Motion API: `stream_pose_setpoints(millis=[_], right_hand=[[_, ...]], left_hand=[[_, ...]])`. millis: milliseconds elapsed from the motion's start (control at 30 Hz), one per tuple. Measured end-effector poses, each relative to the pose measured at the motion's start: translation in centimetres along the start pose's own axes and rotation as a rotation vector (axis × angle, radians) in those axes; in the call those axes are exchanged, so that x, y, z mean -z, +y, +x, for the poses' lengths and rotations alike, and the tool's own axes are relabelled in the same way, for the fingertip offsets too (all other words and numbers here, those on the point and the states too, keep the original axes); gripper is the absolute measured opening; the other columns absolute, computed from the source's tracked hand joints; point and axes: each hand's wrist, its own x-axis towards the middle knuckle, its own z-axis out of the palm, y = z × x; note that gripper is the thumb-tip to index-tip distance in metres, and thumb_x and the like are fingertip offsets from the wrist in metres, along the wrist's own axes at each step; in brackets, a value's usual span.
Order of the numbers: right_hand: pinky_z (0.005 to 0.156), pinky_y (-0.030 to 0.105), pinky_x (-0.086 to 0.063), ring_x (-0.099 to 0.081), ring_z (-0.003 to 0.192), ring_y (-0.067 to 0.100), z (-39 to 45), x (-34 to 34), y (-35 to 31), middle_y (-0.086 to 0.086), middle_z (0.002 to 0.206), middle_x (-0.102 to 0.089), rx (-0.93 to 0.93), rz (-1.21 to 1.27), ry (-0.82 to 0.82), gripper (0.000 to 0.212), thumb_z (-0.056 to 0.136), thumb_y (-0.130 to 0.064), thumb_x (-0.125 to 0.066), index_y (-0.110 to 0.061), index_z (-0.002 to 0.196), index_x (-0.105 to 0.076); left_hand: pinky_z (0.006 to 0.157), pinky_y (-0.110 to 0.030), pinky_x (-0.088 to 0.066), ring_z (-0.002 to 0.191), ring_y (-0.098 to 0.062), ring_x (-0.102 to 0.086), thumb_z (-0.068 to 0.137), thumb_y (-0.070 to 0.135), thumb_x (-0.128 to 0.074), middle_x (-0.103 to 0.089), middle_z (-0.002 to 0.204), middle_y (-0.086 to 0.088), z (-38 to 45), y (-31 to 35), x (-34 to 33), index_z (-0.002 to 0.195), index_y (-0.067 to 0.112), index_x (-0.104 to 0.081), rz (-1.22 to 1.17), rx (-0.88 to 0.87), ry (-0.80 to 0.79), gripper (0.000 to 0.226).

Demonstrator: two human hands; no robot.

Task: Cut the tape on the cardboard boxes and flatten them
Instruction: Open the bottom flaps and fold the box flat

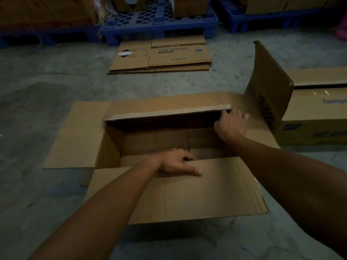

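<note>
An open brown cardboard box [78, 139] sits on the concrete floor in front of me, flaps spread outward and its inside dark and empty. My left hand [178, 162] grips the top edge of the near flap, fingers curled over it. My right hand [231, 122] holds the far right corner of the box, fingers hooked on the rim under the far flap. The right flap [268, 81] stands upright. No knife shows in either hand.
A stack of flattened boxes [161, 55] lies on the floor ahead. Another taped box [315, 111] stands at the right. Blue plastic pallets [159, 21] carrying more cartons line the back.
</note>
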Motion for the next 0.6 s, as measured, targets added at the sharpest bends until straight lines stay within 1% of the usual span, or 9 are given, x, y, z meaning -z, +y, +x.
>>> stream_pose_setpoints(millis=[67,133,233,300,367,433,467,533,600], right_hand=[[0.105,0.049,-0.030,-0.050,0.118,0.037,1.1,0.2,0.0,0.019,0.128,-0.054,0.045,0.079,0.029,0.040,0.092,-0.030,-0.048,-0.010,0.127,-0.054],[0.109,0.050,-0.029,-0.046,0.128,0.035,2.3,0.3,-0.3,0.017,0.141,-0.046,0.125,0.172,0.055,0.055,0.094,-0.029,-0.048,-0.013,0.145,-0.037],[0.119,0.049,-0.017,-0.020,0.148,0.031,4.5,-0.1,-1.3,0.010,0.161,-0.020,0.235,0.203,0.060,0.072,0.095,-0.029,-0.050,-0.018,0.157,-0.015],[0.122,0.052,-0.009,-0.006,0.152,0.029,6.3,-0.6,-1.8,0.005,0.166,-0.006,0.256,0.171,0.021,0.078,0.094,-0.027,-0.050,-0.022,0.158,-0.005],[0.121,0.055,-0.004,0.001,0.152,0.029,8.1,-1.1,-2.0,0.001,0.166,0.006,0.261,0.131,-0.024,0.084,0.091,-0.024,-0.051,-0.026,0.158,-0.001],[0.119,0.057,-0.002,0.004,0.152,0.029,9.5,-1.9,-2.2,-0.002,0.165,0.012,0.257,0.100,-0.066,0.087,0.088,-0.022,-0.053,-0.027,0.158,-0.001],[0.119,0.057,-0.001,0.004,0.152,0.029,10.1,-2.4,-2.5,-0.003,0.165,0.011,0.249,0.097,-0.081,0.088,0.087,-0.020,-0.053,-0.027,0.158,-0.002],[0.118,0.059,0.000,0.002,0.152,0.030,11.1,-3.0,-3.1,-0.003,0.166,0.003,0.220,0.101,-0.099,0.087,0.085,-0.017,-0.053,-0.025,0.158,-0.006],[0.118,0.060,0.002,0.000,0.152,0.032,11.8,-3.8,-3.9,-0.001,0.166,-0.006,0.190,0.092,-0.104,0.084,0.085,-0.020,-0.055,-0.023,0.157,-0.012]], left_hand=[[0.099,-0.034,-0.046,0.117,-0.012,-0.054,0.077,0.069,-0.066,-0.056,0.133,0.011,1.1,0.1,0.3,0.138,0.035,-0.052,-0.003,0.012,-0.055,0.071],[0.098,-0.036,-0.047,0.117,-0.014,-0.054,0.078,0.064,-0.069,-0.055,0.131,0.011,2.0,0.0,0.3,0.139,0.035,-0.051,0.028,-0.004,-0.094,0.070],[0.100,-0.043,-0.046,0.119,-0.015,-0.050,0.078,0.061,-0.070,-0.051,0.134,0.011,3.3,-0.4,0.2,0.140,0.039,-0.048,0.028,-0.014,-0.115,0.070],[0.101,-0.045,-0.047,0.118,-0.015,-0.051,0.078,0.060,-0.071,-0.052,0.133,0.011,3.9,-0.7,0.5,0.140,0.040,-0.048,-0.019,-0.006,-0.127,0.070],[0.100,-0.046,-0.048,0.117,-0.014,-0.052,0.077,0.060,-0.072,-0.053,0.131,0.013,4.2,-1.0,0.9,0.138,0.041,-0.050,-0.058,0.000,-0.142,0.068],[0.100,-0.046,-0.048,0.117,-0.014,-0.052,0.075,0.060,-0.072,-0.054,0.130,0.014,4.4,-1.2,1.0,0.135,0.043,-0.052,-0.092,-0.013,-0.158,0.066],[0.100,-0.046,-0.047,0.117,-0.013,-0.052,0.075,0.061,-0.072,-0.055,0.130,0.014,4.6,-1.4,1.0,0.135,0.043,-0.053,-0.097,-0.023,-0.158,0.065],[0.102,-0.045,-0.046,0.119,-0.014,-0.051,0.077,0.059,-0.071,-0.055,0.132,0.012,4.8,-1.6,1.0,0.135,0.041,-0.053,-0.083,-0.052,-0.147,0.064],[0.102,-0.044,-0.045,0.120,-0.014,-0.051,0.080,0.057,-0.071,-0.055,0.134,0.010,5.0,-1.9,1.0,0.137,0.038,-0.053,-0.081,-0.069,-0.134,0.062]])
